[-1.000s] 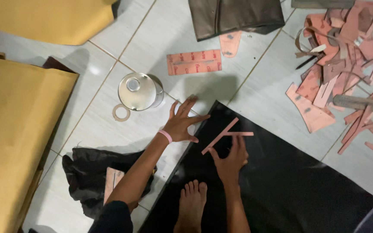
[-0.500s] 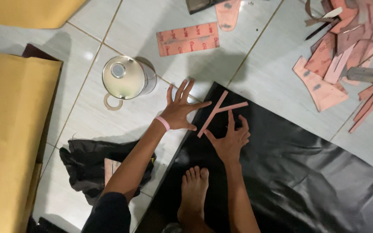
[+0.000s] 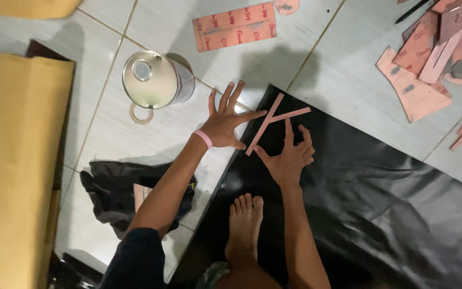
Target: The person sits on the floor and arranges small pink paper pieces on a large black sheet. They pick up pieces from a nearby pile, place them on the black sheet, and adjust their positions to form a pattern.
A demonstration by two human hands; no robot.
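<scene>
A large black sheet (image 3: 380, 203) lies on the tiled floor. On its upper corner rest two thin pink strips (image 3: 267, 124) that cross in a V. My left hand (image 3: 225, 121), with a pink wristband, lies flat and spread at the sheet's corner, its fingertips touching the longer strip. Just right of that strip, my right hand (image 3: 290, 155) presses flat on the sheet, fingers spread, index finger reaching toward the shorter strip. My bare foot (image 3: 244, 222) stands on the sheet below the hands.
A round metal can (image 3: 156, 80) stands left of the hands, with a tape ring (image 3: 141, 113) beside it. A pink rectangular card (image 3: 235, 27) lies at the top. Several pink cut pieces (image 3: 429, 59) pile at the right. Yellow sheets (image 3: 17, 155) cover the left; crumpled black material (image 3: 116, 192) lies lower left.
The view has shifted closer and downward. Both hands stay spread by the crossed strips; my right hand has slid slightly nearer to them.
</scene>
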